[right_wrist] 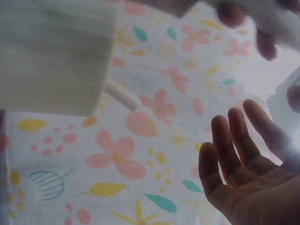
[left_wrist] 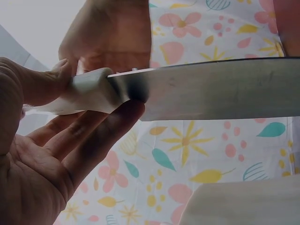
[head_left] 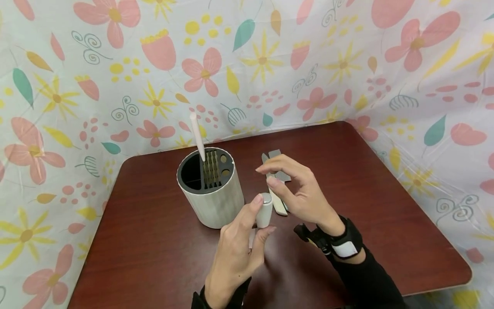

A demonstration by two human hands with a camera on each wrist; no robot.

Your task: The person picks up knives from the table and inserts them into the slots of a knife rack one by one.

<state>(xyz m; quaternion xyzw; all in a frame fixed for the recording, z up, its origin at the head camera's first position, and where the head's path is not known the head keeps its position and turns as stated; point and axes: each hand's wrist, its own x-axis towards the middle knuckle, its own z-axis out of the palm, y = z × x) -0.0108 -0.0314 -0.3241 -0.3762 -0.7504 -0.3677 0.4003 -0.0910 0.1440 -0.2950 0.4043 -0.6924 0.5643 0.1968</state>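
Note:
My left hand (head_left: pixel 237 253) pinches a knife by its white handle (head_left: pixel 264 212), whose silver-capped end faces up toward the head camera. In the left wrist view the knife's broad steel blade (left_wrist: pixel 220 91) points right, with a fingertip against it near the handle. Just right of the handle, my right hand (head_left: pixel 302 189) is raised with bent, spread fingers and nothing in its grasp. A white round knife holder (head_left: pixel 216 208) stands left of both hands. Out of its dark slotted top rises a pale pink handle (head_left: pixel 198 135).
Behind the right hand, knives with pale handles (head_left: pixel 278 205) and grey blades (head_left: pixel 284 176) lie on the brown table (head_left: pixel 154 240), partly hidden by the fingers. A flower-printed sheet (head_left: pixel 262 77) hangs along the table's back edge and sides.

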